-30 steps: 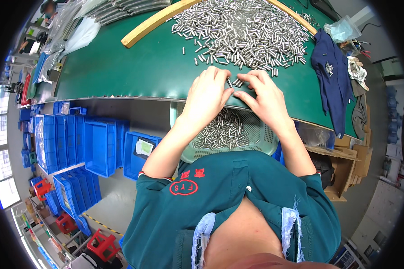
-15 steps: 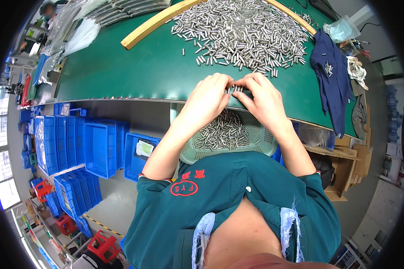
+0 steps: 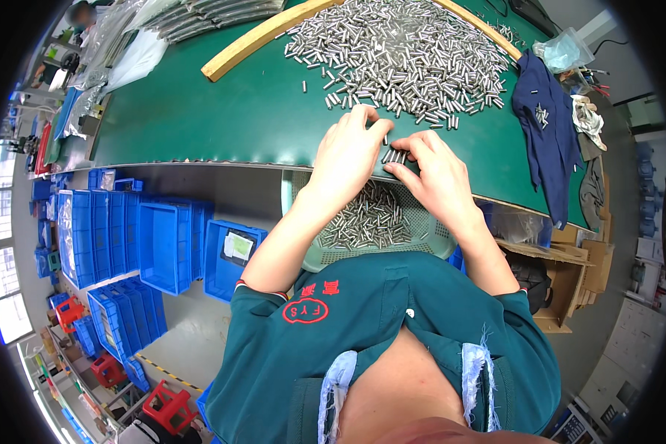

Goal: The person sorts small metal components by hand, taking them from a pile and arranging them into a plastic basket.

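Note:
Close to the table's front edge, my right hand (image 3: 433, 169) is closed, thumb and fingers around a small row of short silver metal pins (image 3: 396, 156). My left hand (image 3: 348, 148) is a little farther in over the table, its fingers bent together. A single metal pin (image 3: 385, 139) shows at its fingertips. Beyond both hands spreads a large heap of loose metal pins (image 3: 414, 59) on the green tabletop (image 3: 251, 111). Below the edge, in front of my body, a pale green perforated basket (image 3: 429, 235) holds many more pins (image 3: 370, 218).
Wooden strips (image 3: 263, 37) border the heap. A dark blue cloth (image 3: 544, 126) with a few pins on it hangs over the right edge. Plastic bags (image 3: 200, 18) lie at the far left. Blue crates (image 3: 166, 244) stand below left, and a cardboard box (image 3: 562, 296) is below right.
My left hand has moved away from the right hand, slightly up and toward the heap. The right hand has shifted a little right and nearer me, leaving the pin row more exposed.

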`<state>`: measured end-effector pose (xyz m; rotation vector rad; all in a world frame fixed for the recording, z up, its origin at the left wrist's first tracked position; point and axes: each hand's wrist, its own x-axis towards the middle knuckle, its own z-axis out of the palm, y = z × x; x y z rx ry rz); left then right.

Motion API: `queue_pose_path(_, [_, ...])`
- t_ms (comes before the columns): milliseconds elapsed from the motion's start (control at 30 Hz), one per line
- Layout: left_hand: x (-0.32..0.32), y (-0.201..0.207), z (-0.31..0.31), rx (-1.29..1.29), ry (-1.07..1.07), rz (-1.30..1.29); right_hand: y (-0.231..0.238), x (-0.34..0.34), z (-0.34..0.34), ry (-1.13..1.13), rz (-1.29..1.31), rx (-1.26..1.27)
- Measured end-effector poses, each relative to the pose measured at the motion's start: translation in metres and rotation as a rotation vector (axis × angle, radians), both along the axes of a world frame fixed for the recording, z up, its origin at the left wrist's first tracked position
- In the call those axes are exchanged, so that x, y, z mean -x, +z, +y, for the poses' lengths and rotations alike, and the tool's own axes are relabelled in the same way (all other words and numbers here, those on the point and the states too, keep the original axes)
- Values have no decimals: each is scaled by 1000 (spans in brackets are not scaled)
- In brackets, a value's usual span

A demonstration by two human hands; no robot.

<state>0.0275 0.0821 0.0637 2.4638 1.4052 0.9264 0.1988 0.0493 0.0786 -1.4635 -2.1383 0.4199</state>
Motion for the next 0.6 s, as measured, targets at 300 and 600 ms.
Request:
queue_pose_path(300, [9,12,-27,155,51,124,2,-1,-4,4,14,26])
queue_pose_path(600, [9,12,-36,170,-2,10,10,-15,-6,-30,-71,16])
